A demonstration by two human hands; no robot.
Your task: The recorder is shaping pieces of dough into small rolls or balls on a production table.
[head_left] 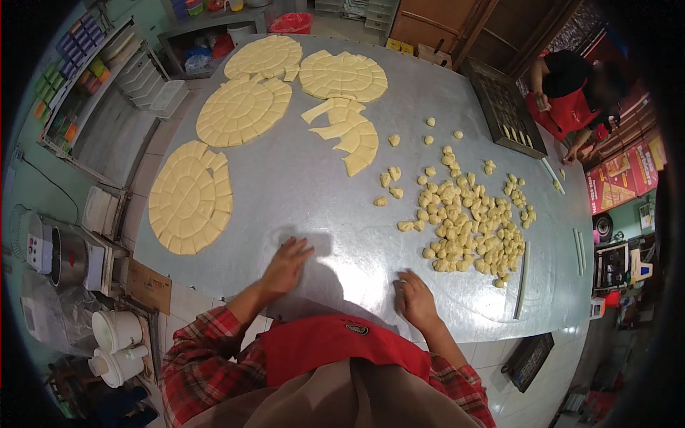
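Handling this dough well probably calls for a light touch and clean separation. Your left hand point(285, 269) is over the near part of the broad, grey metal table point(292, 189), its fingers loosely spread and seemingly empty. Your right hand point(417, 303) is at the near side too, its fingers partly curled; I cannot tell whether anything sits beneath them.

Four flat, round, pale-yellow dough sheets point(189, 200), marked into segments, lie toward the far left. A curved, ragged pale-yellow dough remnant point(354, 135) lies just nearer you than the rightmost sheet, and a heap of small, pale-yellow dough lumps point(464, 221) spreads to your right.

Part each segment along its line rather than tugging, since soft dough would likely stretch. Many lumps touch and could stick together, so give each room and press gently. Watch the slim, whitish rod point(522, 282) beside the heap: an outward sweep of your right hand might knock it.
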